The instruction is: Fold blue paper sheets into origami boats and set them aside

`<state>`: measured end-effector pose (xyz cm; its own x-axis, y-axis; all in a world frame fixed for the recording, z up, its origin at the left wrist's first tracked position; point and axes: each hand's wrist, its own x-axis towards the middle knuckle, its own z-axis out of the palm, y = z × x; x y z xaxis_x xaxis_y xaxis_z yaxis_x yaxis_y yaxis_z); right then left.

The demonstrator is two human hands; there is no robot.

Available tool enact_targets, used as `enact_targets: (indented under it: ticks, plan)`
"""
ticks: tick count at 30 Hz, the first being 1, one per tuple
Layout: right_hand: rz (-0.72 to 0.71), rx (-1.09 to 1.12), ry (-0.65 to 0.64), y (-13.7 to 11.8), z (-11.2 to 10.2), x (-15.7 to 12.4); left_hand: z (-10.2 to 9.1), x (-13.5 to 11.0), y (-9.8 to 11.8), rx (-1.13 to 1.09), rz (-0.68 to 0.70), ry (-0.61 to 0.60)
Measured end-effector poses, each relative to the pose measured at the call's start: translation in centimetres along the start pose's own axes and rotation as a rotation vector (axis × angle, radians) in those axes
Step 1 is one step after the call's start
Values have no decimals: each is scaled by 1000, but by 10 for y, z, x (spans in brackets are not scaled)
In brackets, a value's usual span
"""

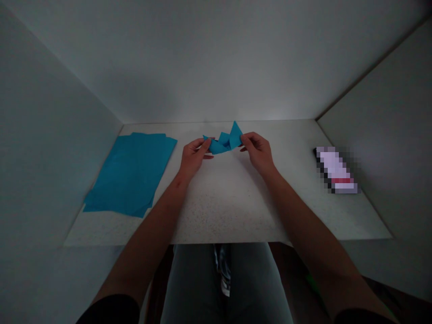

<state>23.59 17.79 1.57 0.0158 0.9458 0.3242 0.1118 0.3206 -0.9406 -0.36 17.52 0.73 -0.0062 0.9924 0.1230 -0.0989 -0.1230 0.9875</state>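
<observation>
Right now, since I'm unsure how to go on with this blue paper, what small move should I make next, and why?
I'd probably ease your hands slightly apart. Your left hand and right hand each pinch one end of the folded blue paper, and its pointed peaks sit bunched between them, so a gentle pull may open the shape without a new grip.

Folded blue paper [222, 143], matte, zigzag creases, tall sharp peak right of middle, narrower point at left end; held lengthwise, pinched at both ends, just above speckled white tabletop [229, 198].
</observation>
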Motion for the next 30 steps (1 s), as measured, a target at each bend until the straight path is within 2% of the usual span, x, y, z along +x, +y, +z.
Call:
enact_targets:
  ticks: [9, 16, 20, 24, 30]
  plan:
    - [71, 204, 92, 10, -1, 5, -3, 9, -11, -137, 92, 112]
    - [75, 254, 42, 12, 2, 5, -6, 12, -17, -161, 142, 164]
    - [77, 257, 15, 12, 3, 3, -1, 8, -12, -174, 117, 85]
    - [52, 260, -85, 10, 8, -2, 6, 0, -5, -80, 89, -1]
    - [89, 131, -169, 0, 11, -6, 9, -5, 1, -62, 8, -68]
